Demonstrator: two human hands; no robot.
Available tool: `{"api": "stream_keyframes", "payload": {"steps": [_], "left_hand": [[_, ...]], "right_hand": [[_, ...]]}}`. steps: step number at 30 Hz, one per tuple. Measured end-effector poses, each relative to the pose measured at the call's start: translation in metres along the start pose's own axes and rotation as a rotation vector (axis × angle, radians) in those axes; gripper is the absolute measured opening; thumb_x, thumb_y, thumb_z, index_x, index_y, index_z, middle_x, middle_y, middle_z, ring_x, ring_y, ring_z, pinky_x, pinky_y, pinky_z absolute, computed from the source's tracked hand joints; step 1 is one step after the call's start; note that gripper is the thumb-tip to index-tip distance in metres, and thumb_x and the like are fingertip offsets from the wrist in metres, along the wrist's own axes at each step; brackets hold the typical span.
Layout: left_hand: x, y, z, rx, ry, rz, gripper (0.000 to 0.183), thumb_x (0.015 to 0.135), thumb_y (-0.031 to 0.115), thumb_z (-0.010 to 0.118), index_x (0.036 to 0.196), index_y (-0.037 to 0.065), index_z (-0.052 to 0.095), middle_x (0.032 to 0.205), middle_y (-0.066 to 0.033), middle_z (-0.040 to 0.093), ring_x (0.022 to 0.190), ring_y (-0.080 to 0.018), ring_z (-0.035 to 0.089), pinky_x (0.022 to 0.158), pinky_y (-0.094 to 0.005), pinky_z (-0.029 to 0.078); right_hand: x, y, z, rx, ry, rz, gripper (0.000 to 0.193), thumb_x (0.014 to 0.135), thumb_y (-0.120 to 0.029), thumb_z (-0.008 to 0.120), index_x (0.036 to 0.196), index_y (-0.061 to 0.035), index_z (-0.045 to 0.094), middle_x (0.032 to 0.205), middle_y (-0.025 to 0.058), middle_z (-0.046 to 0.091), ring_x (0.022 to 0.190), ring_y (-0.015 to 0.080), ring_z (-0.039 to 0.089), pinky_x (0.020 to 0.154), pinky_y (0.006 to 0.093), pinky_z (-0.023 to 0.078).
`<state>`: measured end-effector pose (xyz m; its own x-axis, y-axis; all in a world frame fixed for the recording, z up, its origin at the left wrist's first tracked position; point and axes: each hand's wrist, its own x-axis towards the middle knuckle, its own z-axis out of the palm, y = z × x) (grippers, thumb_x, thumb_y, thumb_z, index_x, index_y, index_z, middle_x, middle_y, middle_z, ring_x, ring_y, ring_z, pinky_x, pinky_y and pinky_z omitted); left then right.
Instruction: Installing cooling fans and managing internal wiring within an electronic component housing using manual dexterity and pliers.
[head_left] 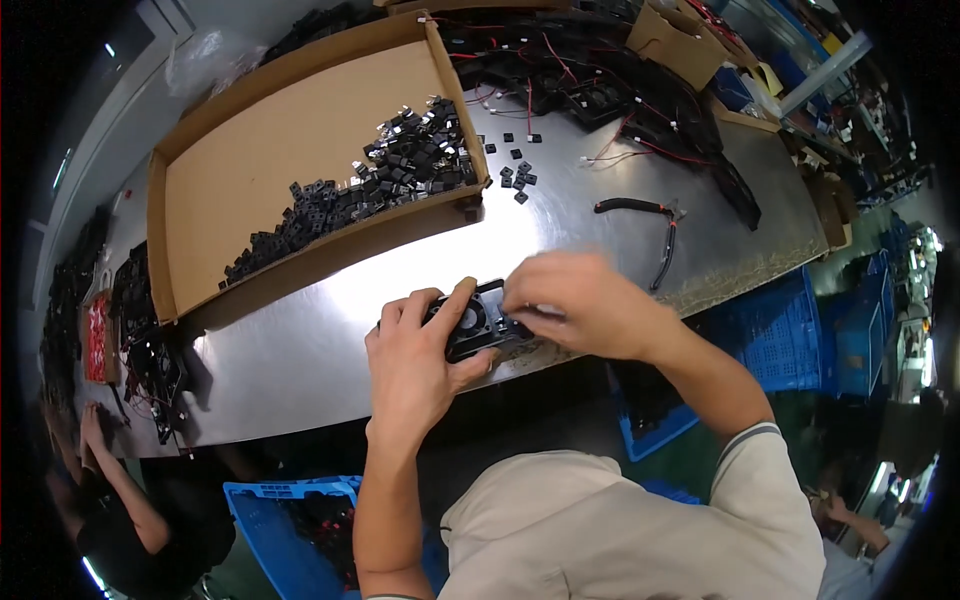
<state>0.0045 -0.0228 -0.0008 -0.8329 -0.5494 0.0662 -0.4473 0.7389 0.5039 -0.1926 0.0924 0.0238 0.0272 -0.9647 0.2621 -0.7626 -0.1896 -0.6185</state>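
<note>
My left hand grips a black speaker housing against the near edge of the metal table, thumb on the near side and fingers over the far side. A round speaker cone with a pale centre shows between them. My right hand, somewhat blurred, is at the housing's right end with its fingers curled together in a pinch. What those fingertips hold, if anything, is hidden. Beyond the right hand lie diagonal cutters with black and orange handles, apart from it.
A shallow cardboard tray holds a heap of small black parts; several more black squares lie beside it. Black housings with red wires pile up at the back. Blue crates stand below the table. Another person's arm is at far left.
</note>
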Motion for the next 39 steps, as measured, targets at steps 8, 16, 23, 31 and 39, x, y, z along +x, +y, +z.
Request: {"api": "stream_keyframes", "payload": {"steps": [8,16,23,31,39], "left_hand": [[-0.003,0.000,-0.001,0.020,0.010,0.000,0.069,0.073,0.028,0.083,0.138,0.021,0.061,0.114,-0.0103,0.062,0.108,-0.0314,0.055,0.094,-0.0431,0.048],[0.001,0.000,0.000,-0.006,-0.018,-0.025,0.071,0.072,0.027,0.084,0.139,0.020,0.060,0.119,-0.0116,0.062,0.112,-0.0323,0.055,0.098,-0.0446,0.046],[0.006,0.001,0.002,-0.054,0.002,0.047,0.072,0.065,0.025,0.086,0.133,0.015,0.064,0.116,-0.0140,0.061,0.108,-0.0359,0.055,0.094,-0.0457,0.047],[-0.003,-0.002,-0.001,-0.012,-0.001,0.008,0.076,0.062,0.022,0.086,0.135,0.015,0.063,0.117,-0.0152,0.061,0.110,-0.0358,0.055,0.096,-0.0450,0.047],[0.006,0.000,0.004,0.009,-0.005,0.028,0.072,0.068,0.031,0.086,0.136,0.021,0.062,0.119,-0.0103,0.062,0.112,-0.0323,0.055,0.092,-0.0453,0.047]], "right_hand": [[-0.005,0.000,0.019,-0.068,-0.058,-0.037,0.014,0.079,-0.002,0.074,0.092,-0.0019,0.068,0.097,0.0098,0.068,0.091,0.0301,0.066,0.080,0.0387,0.053],[-0.004,0.004,0.019,-0.058,-0.096,-0.015,0.016,0.080,-0.005,0.073,0.094,-0.0035,0.067,0.099,0.0103,0.067,0.093,0.0308,0.065,0.082,0.0398,0.052],[-0.004,0.007,0.020,-0.141,-0.174,0.033,0.013,0.080,-0.010,0.069,0.090,-0.0040,0.064,0.090,0.0110,0.064,0.091,0.0319,0.064,0.081,0.0415,0.052],[0.002,0.005,0.038,-0.103,-0.133,-0.009,0.009,0.083,-0.011,0.060,0.083,-0.0025,0.062,0.087,0.0138,0.064,0.088,0.0324,0.063,0.078,0.0436,0.050],[-0.006,0.007,0.021,-0.042,-0.111,0.058,0.012,0.081,-0.007,0.069,0.091,-0.0019,0.064,0.092,0.0138,0.064,0.087,0.0348,0.064,0.078,0.0432,0.052]]}}
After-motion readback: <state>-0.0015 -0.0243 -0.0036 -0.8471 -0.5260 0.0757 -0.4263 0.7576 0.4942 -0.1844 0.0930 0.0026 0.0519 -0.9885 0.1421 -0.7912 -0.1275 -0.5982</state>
